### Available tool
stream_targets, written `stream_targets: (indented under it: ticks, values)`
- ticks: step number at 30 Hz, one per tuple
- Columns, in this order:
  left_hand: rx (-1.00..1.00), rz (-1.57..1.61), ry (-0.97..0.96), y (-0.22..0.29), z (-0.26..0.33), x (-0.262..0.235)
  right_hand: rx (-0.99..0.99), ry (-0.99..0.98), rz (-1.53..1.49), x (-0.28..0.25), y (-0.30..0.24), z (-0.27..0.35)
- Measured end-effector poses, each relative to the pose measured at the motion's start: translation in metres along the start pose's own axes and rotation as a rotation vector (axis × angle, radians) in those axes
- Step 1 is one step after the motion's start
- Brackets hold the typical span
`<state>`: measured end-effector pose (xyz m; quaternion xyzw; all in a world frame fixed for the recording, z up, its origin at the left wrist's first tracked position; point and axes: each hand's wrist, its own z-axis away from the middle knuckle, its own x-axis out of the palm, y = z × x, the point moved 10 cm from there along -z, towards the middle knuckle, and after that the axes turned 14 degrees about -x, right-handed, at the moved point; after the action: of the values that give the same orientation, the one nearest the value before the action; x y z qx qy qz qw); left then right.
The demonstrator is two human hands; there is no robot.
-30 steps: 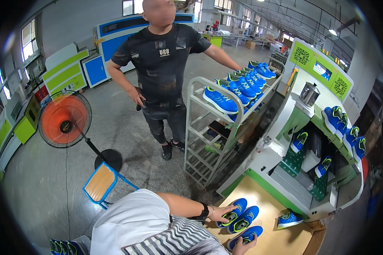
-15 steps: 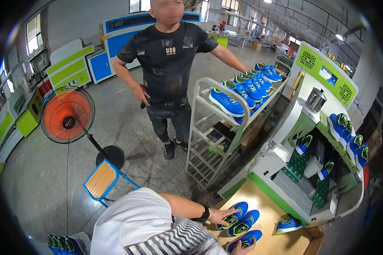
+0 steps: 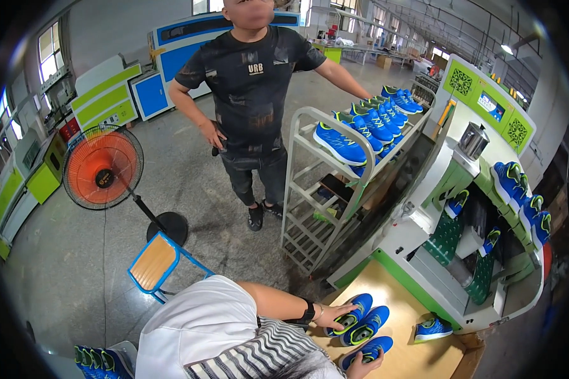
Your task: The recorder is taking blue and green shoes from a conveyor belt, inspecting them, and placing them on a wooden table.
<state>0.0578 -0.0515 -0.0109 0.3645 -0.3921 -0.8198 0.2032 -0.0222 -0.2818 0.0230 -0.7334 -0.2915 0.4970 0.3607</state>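
Observation:
Three blue sneakers with lime-green trim stand close together on a light wooden tabletop. My left hand (image 3: 336, 317), a dark band on its wrist, grips the leftmost sneaker (image 3: 361, 304), fingers laid over its upper. The middle sneaker (image 3: 375, 318) sits right beside it, untouched as far as I can see. Lower down, my right hand (image 3: 365, 366) is closed around the heel end of the nearest sneaker (image 3: 375, 348); part of that hand is cut off by the picture's edge. Another blue sneaker (image 3: 434, 329) lies apart at the right of the tabletop (image 3: 403, 354).
A white-and-green machine (image 3: 417, 278) holding sneakers stands beyond the tabletop. Left of it is a metal rack (image 3: 291, 189) with sneakers on top. A co-worker (image 3: 246, 95) stands behind, one arm stretched toward the rack. A stool (image 3: 153, 262) and fan (image 3: 103, 167) are at left.
The whole view has shifted slightly. My hands stay on the same two sneakers, with no clear movement against the tabletop. The co-worker keeps the same pose.

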Motion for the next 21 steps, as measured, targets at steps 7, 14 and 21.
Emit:
stream_targets:
  ticks: [7, 14, 21]
  values:
    - [-0.018, 0.011, -0.004, 0.005, 0.006, -0.004, -0.009, -0.030, 0.154, -0.006, -0.017, -0.002]
    - [-0.032, 0.019, -0.029, 0.009, 0.008, -0.002, 0.026, 0.029, -0.047, -0.004, 0.000, 0.004]
    - [-0.016, 0.019, 0.005, 0.006, 0.008, -0.002, 0.029, -0.004, 0.005, -0.003, -0.011, 0.002]
